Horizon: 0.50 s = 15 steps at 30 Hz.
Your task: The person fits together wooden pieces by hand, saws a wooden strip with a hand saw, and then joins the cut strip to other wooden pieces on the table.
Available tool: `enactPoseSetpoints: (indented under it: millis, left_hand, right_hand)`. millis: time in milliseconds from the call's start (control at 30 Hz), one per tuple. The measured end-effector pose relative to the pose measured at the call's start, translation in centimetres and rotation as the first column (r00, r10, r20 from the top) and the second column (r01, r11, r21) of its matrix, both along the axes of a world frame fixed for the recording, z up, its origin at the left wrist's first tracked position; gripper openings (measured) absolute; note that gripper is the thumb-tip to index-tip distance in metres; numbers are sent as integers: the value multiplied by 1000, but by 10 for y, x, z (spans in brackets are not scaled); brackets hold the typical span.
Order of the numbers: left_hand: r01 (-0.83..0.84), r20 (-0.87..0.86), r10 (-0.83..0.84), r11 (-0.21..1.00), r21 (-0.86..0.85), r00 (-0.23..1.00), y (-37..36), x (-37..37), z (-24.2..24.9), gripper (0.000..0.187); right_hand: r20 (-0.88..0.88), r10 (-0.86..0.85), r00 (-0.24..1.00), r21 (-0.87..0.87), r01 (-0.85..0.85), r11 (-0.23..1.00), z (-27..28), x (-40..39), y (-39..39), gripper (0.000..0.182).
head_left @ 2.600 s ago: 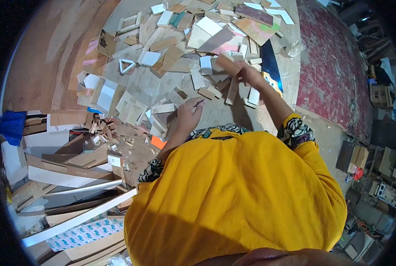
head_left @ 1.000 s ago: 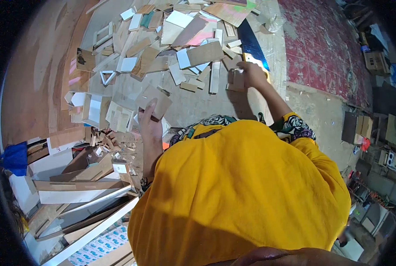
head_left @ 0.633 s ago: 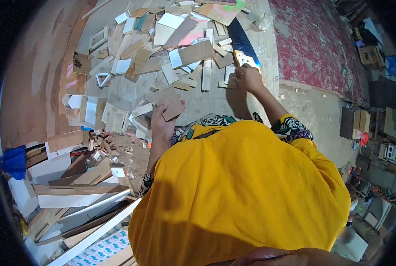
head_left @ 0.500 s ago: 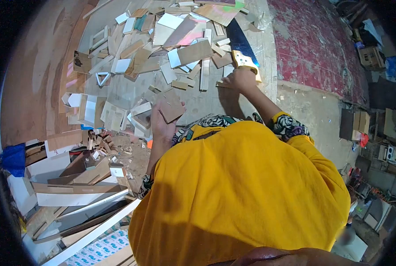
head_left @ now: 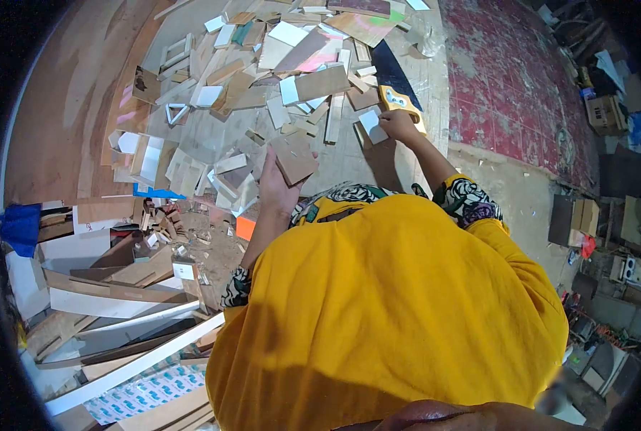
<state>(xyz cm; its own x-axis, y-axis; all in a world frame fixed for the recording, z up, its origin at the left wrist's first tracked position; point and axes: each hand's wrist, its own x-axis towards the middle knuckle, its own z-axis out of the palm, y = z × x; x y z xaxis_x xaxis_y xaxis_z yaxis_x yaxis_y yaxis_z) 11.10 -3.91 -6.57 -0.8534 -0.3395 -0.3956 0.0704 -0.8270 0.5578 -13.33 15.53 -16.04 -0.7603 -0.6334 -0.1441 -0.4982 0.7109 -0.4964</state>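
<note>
My left hand (head_left: pixel 276 181) is closed on a square brown wood board (head_left: pixel 294 159), held flat above the near side of the work surface. Between the fingers of my right hand (head_left: pixel 402 127) is a small white-faced wood piece (head_left: pixel 373 128), tilted up off the surface. Just beyond my right hand lies a handsaw, its yellow handle (head_left: pixel 399 102) close to my knuckles and its dark blade (head_left: pixel 392 66) pointing away. Loose wood offcuts (head_left: pixel 320 82) are scattered between and beyond my hands.
A large brown panel (head_left: pixel 62 100) lines the left. Stacked boards (head_left: pixel 119 302) and scraps fill the floor at lower left, with an orange block (head_left: pixel 245 228) near my left forearm. Worn red flooring (head_left: pixel 507 86) lies right of the work surface (head_left: pixel 424 165); cartons (head_left: pixel 582 215) stand farther right.
My right hand has raised the small wood piece, so its white face now shows. My left hand, still holding the brown board, has shifted slightly to the right. The handsaw stays on the surface.
</note>
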Motion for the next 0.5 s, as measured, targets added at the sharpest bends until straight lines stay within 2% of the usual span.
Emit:
enactPoseSetpoints:
  millis: [33, 67, 100, 167, 200, 267, 333, 433, 467, 500]
  left_hand:
    - [5, -15, -5, 1000, 18, 1000, 1, -3, -1, 55]
    - [11, -30, -10, 999, 35, 1000, 3, -6, -1, 55]
    - [11, -31, -10, 999, 33, 999, 4, -9, -1, 55]
    - [62, -60, -59, 997, 43, 996, 5, -14, -2, 54]
    - [66, -58, -64, 997, 40, 996, 6, -17, -3, 54]
    - [144, -121, -139, 989, 37, 983, 9, -24, -6, 53]
    - [161, -118, -154, 986, 47, 981, 15, -31, -4, 52]
    - [160, -137, -152, 985, 55, 979, 22, -42, 1, 52]
    - [143, -158, -133, 988, 54, 979, 24, -45, 3, 52]
    - [151, -159, -141, 987, 50, 977, 27, -48, 6, 52]
  right_hand:
    - [282, -67, 957, -140, 111, 984, -6, -1, 3, 31]
    - [548, -84, 832, -240, 252, 937, -13, -3, 5, 27]
    - [547, -83, 833, -242, 253, 937, -2, 2, 4, 27]
    - [746, -100, 658, -266, 433, 861, 41, 25, -3, 25]
    - [748, -101, 656, -268, 438, 858, 52, 30, -5, 25]
    - [756, 3, 655, -346, 394, 852, 69, 40, -9, 29]
    - [739, -12, 673, -380, 432, 818, 87, 54, -15, 29]
    - [436, 19, 900, -541, 246, 805, 89, 63, -23, 30]
    - [434, 12, 901, -544, 251, 801, 90, 64, -25, 30]
    - [303, -3, 953, -547, 176, 818, 100, 70, -26, 29]
